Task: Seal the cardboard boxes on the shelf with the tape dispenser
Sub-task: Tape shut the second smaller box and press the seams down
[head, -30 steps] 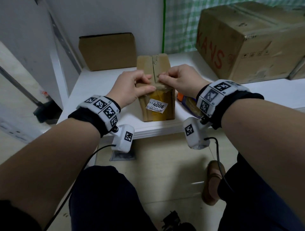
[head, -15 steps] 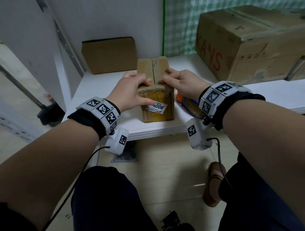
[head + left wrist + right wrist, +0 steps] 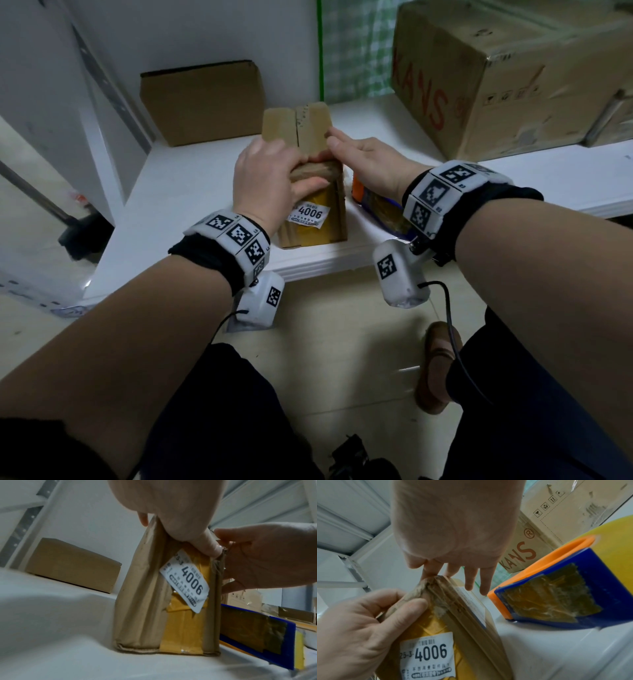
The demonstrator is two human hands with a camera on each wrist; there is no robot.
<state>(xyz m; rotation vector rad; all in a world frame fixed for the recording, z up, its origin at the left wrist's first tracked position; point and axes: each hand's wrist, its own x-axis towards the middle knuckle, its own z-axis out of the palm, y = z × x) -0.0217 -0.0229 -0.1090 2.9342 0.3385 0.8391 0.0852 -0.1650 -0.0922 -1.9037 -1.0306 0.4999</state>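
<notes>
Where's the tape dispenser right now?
The tape dispenser lies on the white shelf, just right of the small box labelled 4006, beneath the right hand. Neither hand holds it.

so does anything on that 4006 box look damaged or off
Yes. The small box is worn: its top front corner is frayed and crushed under the left hand, the front face is creased, and the 4006 label sits crooked. The top flaps show an untaped centre seam.
</notes>
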